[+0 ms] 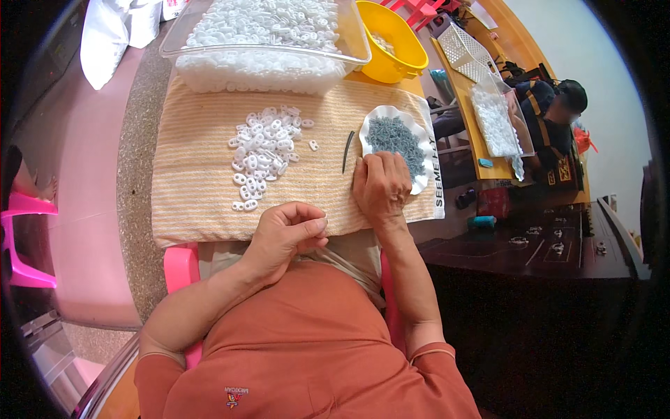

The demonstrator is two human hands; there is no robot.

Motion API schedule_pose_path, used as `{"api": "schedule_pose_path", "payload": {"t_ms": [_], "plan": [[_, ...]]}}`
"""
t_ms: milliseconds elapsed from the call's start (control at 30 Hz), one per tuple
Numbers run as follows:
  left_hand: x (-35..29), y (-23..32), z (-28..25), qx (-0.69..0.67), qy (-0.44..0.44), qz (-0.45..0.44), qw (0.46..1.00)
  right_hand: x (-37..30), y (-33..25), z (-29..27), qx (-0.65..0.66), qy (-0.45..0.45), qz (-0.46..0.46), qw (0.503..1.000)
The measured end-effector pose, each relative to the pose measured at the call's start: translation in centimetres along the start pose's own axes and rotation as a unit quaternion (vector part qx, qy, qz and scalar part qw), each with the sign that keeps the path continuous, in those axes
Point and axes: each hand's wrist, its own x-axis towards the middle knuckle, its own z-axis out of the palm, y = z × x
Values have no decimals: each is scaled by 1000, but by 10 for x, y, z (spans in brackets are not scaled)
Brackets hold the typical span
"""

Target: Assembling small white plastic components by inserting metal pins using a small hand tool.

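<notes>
My left hand (289, 234) is closed in a pinch at the near edge of the striped towel. Whatever sits between its thumb and forefinger is too small to make out. On the near rim of a white scalloped dish (421, 186), my right hand (382, 188) has its fingers bent down and drawn together, tips hidden. Small grey-blue pieces (396, 137) fill that dish. Left of it lies a thin dark strip (347, 151). A loose pile of white oval two-holed pieces (264, 150) spreads over the towel's middle, with one single piece (313, 145) apart on its right.
A clear plastic bin (262, 59) full of white pieces stands at the far side, beside a yellow basin (401, 49). The striped towel (192, 160) covers my work surface. At right, another person (551, 119) sits by a tub of white pieces (495, 122).
</notes>
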Motion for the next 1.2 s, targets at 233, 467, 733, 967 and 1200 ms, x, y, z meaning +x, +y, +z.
{"api": "schedule_pose_path", "payload": {"t_ms": [233, 467, 733, 967, 1200], "plan": [[0, 0, 0, -2, 1, 2, 1000, 0, 1, 2, -2, 20, -5, 1000], [2, -1, -3, -25, -17, 17, 999, -1, -4, -6, 79, 50, -11, 996], [1, -1, -2, -38, 9, 26, 999, -10, -31, -37, 491, -131, 112, 854], [2, -5, -5, -41, -8, 28, 999, -21, -35, -46, 602, -223, 147, 753], [2, -3, -4, -37, -18, 32, 999, -22, -37, -46, 636, -246, 201, 703]]}}
